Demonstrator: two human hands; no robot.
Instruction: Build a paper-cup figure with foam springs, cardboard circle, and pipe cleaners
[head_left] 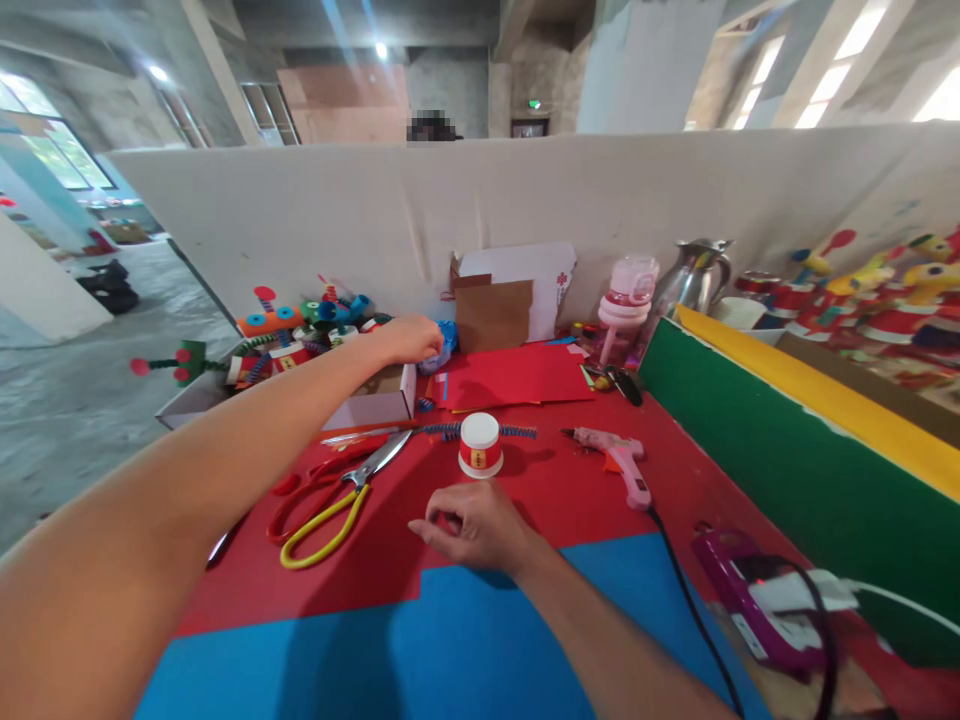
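My left hand (411,338) reaches far across the table and closes on a blue object (444,348) beside an open white box (375,405). My right hand (472,525) rests on the red sheet (570,490) with fingers curled in a pinch; what it holds, if anything, is too small to name. Just beyond it stands a small white cup with a red label (480,445), crossed by a blue-and-red pipe cleaner (517,431). Yellow-handled scissors (337,505) lie to the left of my right hand.
A pink glue gun (619,458) lies to the right, its black cord running to a purple power strip (739,595). Red card sheets (517,375), a cardboard piece (491,315), a pink bottle (626,305), a metal kettle (694,278) and finished craft toys (300,330) stand along the white partition. Green and yellow boards (787,440) lie at right.
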